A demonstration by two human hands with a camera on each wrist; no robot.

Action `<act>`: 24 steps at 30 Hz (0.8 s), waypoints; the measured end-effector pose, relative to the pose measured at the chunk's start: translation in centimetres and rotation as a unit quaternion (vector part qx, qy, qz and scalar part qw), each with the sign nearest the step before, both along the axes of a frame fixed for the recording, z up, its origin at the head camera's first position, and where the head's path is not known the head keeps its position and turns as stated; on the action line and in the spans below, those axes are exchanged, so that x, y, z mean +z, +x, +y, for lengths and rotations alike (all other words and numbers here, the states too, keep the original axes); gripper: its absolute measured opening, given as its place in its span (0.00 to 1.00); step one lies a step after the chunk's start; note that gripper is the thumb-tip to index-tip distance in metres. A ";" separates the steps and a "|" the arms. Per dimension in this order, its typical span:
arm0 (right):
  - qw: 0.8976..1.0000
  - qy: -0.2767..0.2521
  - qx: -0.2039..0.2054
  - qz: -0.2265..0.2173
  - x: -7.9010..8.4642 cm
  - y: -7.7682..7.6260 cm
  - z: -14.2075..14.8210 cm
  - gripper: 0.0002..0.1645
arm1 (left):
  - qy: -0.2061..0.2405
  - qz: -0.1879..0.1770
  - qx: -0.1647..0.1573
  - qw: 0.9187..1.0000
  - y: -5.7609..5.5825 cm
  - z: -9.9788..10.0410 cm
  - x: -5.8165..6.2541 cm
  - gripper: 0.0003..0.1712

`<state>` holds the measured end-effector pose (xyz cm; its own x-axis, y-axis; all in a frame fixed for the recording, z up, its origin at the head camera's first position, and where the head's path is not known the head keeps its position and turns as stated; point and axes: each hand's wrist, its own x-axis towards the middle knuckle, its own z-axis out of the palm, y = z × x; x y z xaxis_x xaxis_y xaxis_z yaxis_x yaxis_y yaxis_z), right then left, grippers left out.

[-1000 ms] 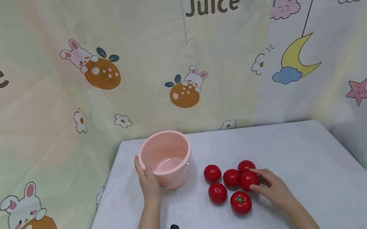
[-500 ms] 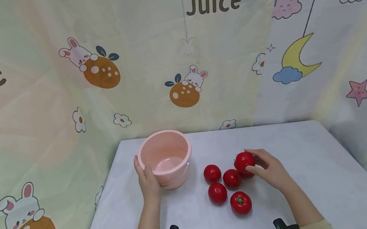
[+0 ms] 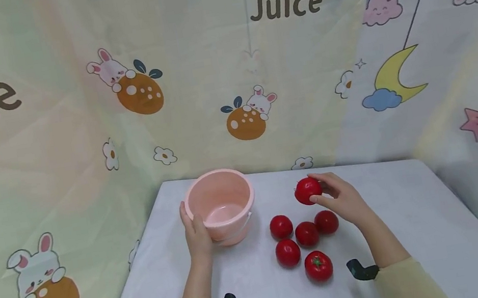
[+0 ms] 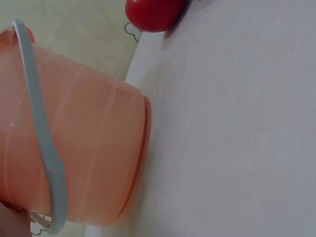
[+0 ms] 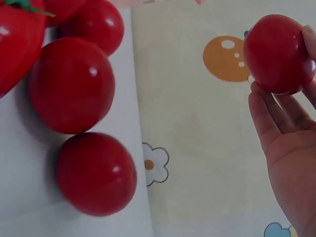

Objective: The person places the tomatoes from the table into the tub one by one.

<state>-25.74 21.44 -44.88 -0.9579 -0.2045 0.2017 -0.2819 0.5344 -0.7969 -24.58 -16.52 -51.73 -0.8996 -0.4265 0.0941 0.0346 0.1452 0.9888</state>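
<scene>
A pink bucket (image 3: 225, 229) with a pale handle (image 4: 44, 133) stands at the back left of the table. My left hand (image 3: 198, 240) holds its left side, the fingers along the outer wall below the rim. Thumb and fingers of my right hand (image 3: 345, 198) pinch a red tomato (image 3: 307, 190), held up off the table, right of the bucket. In the right wrist view this tomato (image 5: 277, 54) sits at the fingertips, apart from the others. Below it several more tomatoes lie grouped, among them one with a green stem (image 3: 319, 266) at the front.
The white table (image 3: 408, 226) has its back edge against a hanging cloth (image 3: 190, 74) printed with rabbits and flowers. Black wrist straps (image 3: 362, 270) sit on both arms. In the left wrist view, part of a loose tomato (image 4: 154, 14) shows beyond the bucket's base.
My right hand has picked a tomato from the right of the group, lifted it and carried it up and slightly left. The left hand stays on the bucket, which remains in place.
</scene>
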 end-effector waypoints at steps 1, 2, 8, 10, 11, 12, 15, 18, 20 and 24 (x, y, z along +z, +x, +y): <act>1.000 0.000 0.003 -0.001 0.2 -0.3 -0.2 0.44 | 0.000 0.000 0.001 1.000 0.0 0.0 0.0 0.32; 1.000 -0.001 0.007 -0.003 0.3 -0.5 -0.5 0.44 | -0.001 0.000 0.001 1.000 0.0 0.0 0.0 0.32; 0.999 -0.024 0.038 -0.017 1.1 -2.3 -2.2 0.41 | -0.001 0.004 0.006 1.000 0.0 0.1 -0.1 0.32; 0.998 -0.034 0.052 -0.023 1.3 -2.8 -3.1 0.41 | 0.001 0.003 0.006 1.000 0.0 0.1 -0.2 0.32; 0.997 -0.036 0.057 -0.024 1.4 -3.0 -3.6 0.40 | 0.002 0.004 0.005 1.000 0.0 0.1 -0.1 0.32; 0.997 -0.039 0.063 -0.025 1.6 -3.2 -4.1 0.41 | 0.002 0.005 0.004 1.000 -0.1 0.0 -0.2 0.32; 0.996 -0.041 0.076 -0.022 2.1 -3.8 -5.7 0.42 | 0.003 0.004 0.005 1.000 -0.1 0.0 -0.2 0.32; 0.995 -0.044 0.085 -0.018 2.6 -4.2 -7.1 0.43 | 0.001 0.004 0.006 1.000 -0.1 0.0 -0.3 0.32; 0.995 -0.046 0.091 -0.018 2.7 -4.5 -7.9 0.43 | 0.001 0.005 0.008 1.000 -0.1 0.0 -0.4 0.32; 0.993 -0.047 0.105 -0.016 3.0 -5.1 -9.3 0.41 | -0.005 0.010 0.005 1.000 -0.2 -0.1 -0.5 0.32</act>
<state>-30.84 12.12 -41.85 -0.9025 -0.3813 0.2003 -0.3533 0.3896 -0.8505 -24.76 -16.65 -52.19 -0.8930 -0.4347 0.1167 0.0534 0.1553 0.9864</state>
